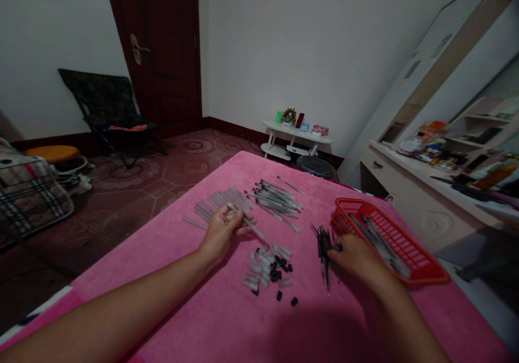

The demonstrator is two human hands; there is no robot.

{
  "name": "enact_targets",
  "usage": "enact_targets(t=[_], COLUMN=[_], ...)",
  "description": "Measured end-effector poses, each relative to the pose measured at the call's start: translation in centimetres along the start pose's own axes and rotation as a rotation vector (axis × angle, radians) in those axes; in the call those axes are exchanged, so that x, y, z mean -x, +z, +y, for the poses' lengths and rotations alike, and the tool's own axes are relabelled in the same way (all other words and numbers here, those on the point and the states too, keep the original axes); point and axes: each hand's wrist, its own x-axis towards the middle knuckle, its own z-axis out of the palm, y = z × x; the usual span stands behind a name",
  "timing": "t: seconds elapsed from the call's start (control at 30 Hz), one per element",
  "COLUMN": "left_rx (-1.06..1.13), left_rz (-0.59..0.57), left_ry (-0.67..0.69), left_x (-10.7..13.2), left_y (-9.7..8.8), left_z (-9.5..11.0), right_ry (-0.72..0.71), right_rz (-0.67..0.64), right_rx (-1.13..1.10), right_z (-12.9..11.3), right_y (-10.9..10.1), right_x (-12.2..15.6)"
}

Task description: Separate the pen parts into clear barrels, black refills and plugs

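Observation:
My left hand (227,225) is closed around a translucent pen barrel (256,229), its free end pointing down to the right. Beside that hand lies a row of similar clear barrels (211,203). My right hand (349,252) has its fingers pinched at a bunch of thin black pen refills (323,244); whether one is between the fingertips is hidden. Between the hands is a pile of clear pen caps (261,263) mixed with small black plugs (279,268). Farther back, several pens with dark ends (275,198) lie in a heap.
A red plastic basket (430,274) holding pens stands right of my right hand. The pink cloth (194,309) covers the table. A cluttered dresser (425,190) is at the right, a low white shelf (298,130) beyond the table, and a folding chair (105,103) at left.

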Motion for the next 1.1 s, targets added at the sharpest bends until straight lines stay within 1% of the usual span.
enact_targets(t=[0.13, 0.23, 0.3, 0.37, 0.43, 0.57, 0.63, 0.67, 0.73, 0.83, 0.93, 1.0, 1.1], left_rx=[0.008, -0.010, -0.051, -0.109, -0.187, -0.304, -0.313, -0.301, -0.241, -0.151, -0.156, -0.165, -0.152], left_rz=[-0.004, 0.001, 0.022, 0.050, 0.092, 0.180, 0.202, 0.213, 0.225, 0.278, 0.340, 0.320, 0.226], left_ry=[-0.013, -0.029, -0.041, -0.045, -0.058, -0.190, -0.228, -0.246, -0.283, -0.321, -0.345, -0.378, -0.430], left_x=[0.2, 0.1, 0.1, 0.2, 0.6, 1.8, 2.3, 2.5, 3.0, 3.6, 4.1, 4.4, 4.7], left_y=[0.3, 0.3, -0.3, -1.6, -3.5, -7.5, -8.6, -8.8, -8.6, -7.6, -6.5, -6.0, -5.7], left_z=[0.3, 1.1, 1.8, 2.6, 3.6, 5.7, 6.6, 7.0, 7.7, 8.6, 9.3, 9.7, 9.9], right_ry=[-0.034, -0.069, -0.087, -0.092, -0.096, -0.137, -0.149, -0.149, -0.149, -0.157, -0.160, -0.159, -0.138], right_rz=[0.000, 0.058, 0.099, 0.113, 0.105, 0.097, 0.091, 0.087, 0.076, 0.075, 0.091, 0.094, 0.106], right_rx=[-0.016, -0.036, -0.045, -0.069, -0.106, -0.159, -0.175, -0.183, -0.198, -0.202, -0.197, -0.202, -0.194], right_z=[0.1, 0.0, -0.3, -0.7, -1.1, -2.2, -2.8, -3.0, -3.2, -3.1, -2.6, -2.2, -1.7], right_y=[0.3, -0.1, -0.3, -0.4, -0.3, -0.1, -0.2, -0.3, -0.5, -0.6, -0.5, -0.5, -0.3], right_x=[0.0, 0.2, 0.3, 0.3, 0.3, 0.4, 0.6, 0.7, 0.9, 1.0, 0.7, 0.5, 0.3])
